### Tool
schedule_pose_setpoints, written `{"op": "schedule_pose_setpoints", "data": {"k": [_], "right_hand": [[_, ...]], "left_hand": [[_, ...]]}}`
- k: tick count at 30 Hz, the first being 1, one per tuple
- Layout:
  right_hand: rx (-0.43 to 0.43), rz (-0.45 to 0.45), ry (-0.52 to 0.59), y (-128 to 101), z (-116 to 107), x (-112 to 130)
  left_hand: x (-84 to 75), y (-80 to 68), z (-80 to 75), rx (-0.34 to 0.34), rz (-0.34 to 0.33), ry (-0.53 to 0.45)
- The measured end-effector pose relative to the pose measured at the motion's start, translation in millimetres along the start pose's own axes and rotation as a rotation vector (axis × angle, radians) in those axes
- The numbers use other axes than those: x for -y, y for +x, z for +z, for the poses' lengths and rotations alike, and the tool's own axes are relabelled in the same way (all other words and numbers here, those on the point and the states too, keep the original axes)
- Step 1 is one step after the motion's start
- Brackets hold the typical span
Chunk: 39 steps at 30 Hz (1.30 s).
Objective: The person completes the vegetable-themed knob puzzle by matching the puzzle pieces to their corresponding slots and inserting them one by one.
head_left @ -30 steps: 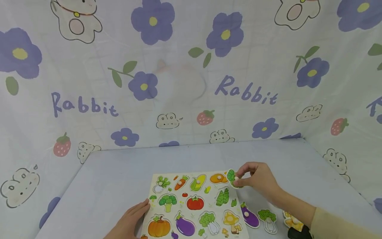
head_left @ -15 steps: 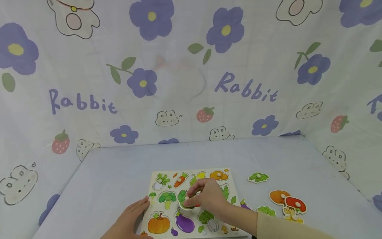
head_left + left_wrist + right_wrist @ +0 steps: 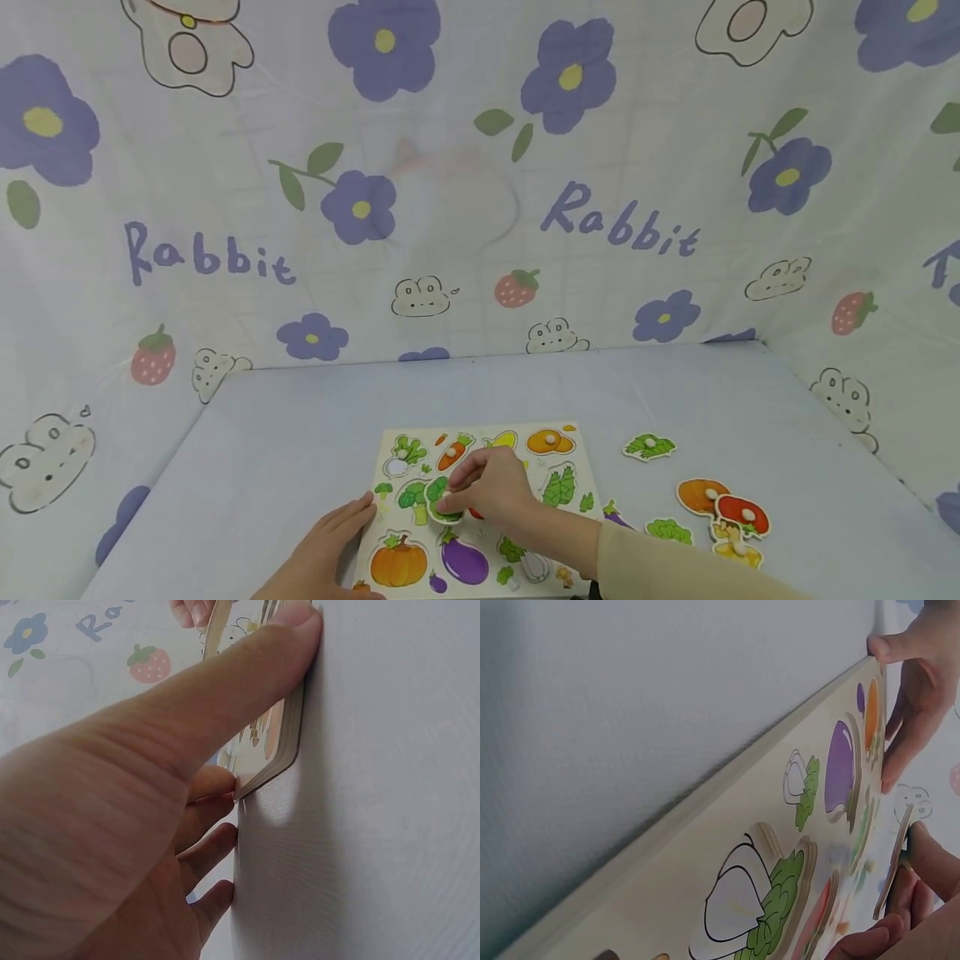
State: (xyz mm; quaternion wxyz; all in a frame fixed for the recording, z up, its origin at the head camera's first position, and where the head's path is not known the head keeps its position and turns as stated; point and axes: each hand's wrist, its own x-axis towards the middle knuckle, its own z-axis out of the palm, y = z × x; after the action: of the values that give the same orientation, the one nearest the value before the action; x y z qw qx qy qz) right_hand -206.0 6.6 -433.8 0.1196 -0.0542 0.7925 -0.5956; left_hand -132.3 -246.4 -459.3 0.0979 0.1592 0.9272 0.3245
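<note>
**Broccoli piece held over the vegetable puzzle board**

The right hand (image 3: 491, 487) reaches in from the lower right, forearm in a beige sleeve (image 3: 675, 567) crossing the board's near right corner. Its thumb and fingertips are curled and pinch a green broccoli piece (image 3: 438, 498) by its knob, holding it low over the middle row of the puzzle board (image 3: 577, 467), just beside the printed broccoli there. In the right wrist view the piece (image 3: 894, 855) stands on edge, tilted against the board; whether it touches the surface I cannot tell.

The left hand (image 3: 330, 550) lies at the board's left edge, fingers straight and relaxed. In the left wrist view the thumb (image 3: 247, 667) presses along the top edge while the other fingers (image 3: 214, 840) rest on the table below the board's corner.

The board sits flat on a pale lilac table (image 3: 300, 442). Loose pieces lie to its right: a leafy green one (image 3: 648, 446), a mushroom piece (image 3: 738, 517), another green one (image 3: 669, 530). Behind and on both sides hangs a cloth (image 3: 480, 167) printed with purple flowers, strawberries and "Rabbit".
</note>
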Motion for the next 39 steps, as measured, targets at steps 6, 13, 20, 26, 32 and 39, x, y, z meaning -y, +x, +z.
{"op": "schedule_pose_setpoints", "data": {"k": [6,13,20,26,32,39], "right_hand": [[0.001,-0.027,-0.014,2,4,-2],[-0.009,-0.042,-0.034,2,8,-4],[0.000,-0.015,-0.024,5,7,-5],[-0.012,-0.005,-0.027,9,11,-6],[-0.027,-0.030,-0.052,8,19,-2],[-0.011,-0.029,-0.055,10,24,1]], "left_hand": [[-0.6,0.6,-0.5,0.009,-0.011,-0.007],[2.4,1.1,-1.5,0.007,0.042,0.022],[3.5,0.3,-1.7,-0.003,0.067,0.058],[4.6,1.2,-1.7,-0.008,0.060,0.058],[6.7,1.9,-1.9,-0.008,0.070,0.068],[7.6,3.1,-1.5,0.004,0.061,0.059]]}}
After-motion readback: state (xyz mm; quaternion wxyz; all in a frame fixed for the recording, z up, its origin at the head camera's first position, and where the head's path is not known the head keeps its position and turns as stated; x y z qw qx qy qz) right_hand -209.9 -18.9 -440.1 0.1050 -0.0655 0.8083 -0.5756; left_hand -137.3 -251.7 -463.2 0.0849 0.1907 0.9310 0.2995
